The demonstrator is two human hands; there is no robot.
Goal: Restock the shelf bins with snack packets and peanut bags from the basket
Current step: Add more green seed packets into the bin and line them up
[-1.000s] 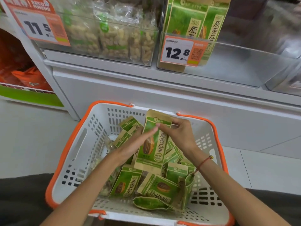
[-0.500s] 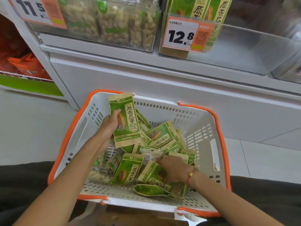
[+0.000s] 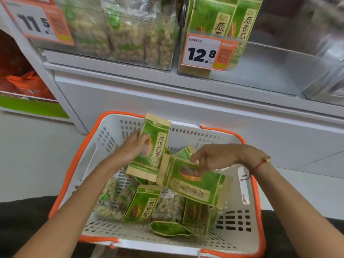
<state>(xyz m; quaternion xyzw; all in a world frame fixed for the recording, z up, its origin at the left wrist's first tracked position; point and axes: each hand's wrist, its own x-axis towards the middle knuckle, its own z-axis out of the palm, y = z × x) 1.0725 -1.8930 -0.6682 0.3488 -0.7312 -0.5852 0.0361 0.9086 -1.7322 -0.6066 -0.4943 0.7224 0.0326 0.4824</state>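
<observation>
A white basket with an orange rim (image 3: pixel 240 218) sits on the floor below the shelf. Inside lie several green snack packets (image 3: pixel 142 205) and clear peanut bags (image 3: pixel 111 200). My left hand (image 3: pixel 130 148) grips one green packet (image 3: pixel 154 146) upright above the basket's back wall. My right hand (image 3: pixel 214 158) pinches a second green packet (image 3: pixel 197 185), lifted and lying sideways, its left end touching the first. Above, the left clear shelf bin (image 3: pixel 126 34) holds peanut bags. The right shelf bin (image 3: pixel 275 71) holds two upright green packets (image 3: pixel 223 19) at its left end.
Price tags 11.5 (image 3: pixel 37 23) and 12.8 (image 3: pixel 206 52) hang on the bin fronts. A white shelf base (image 3: pixel 204 112) stands behind the basket. Orange bags (image 3: pixel 26 84) fill a lower shelf at the far left. Pale floor tiles flank the basket.
My right hand came up out of the basket with a second green packet and brought it beside the first. My left hand kept its packet raised and shifted slightly right.
</observation>
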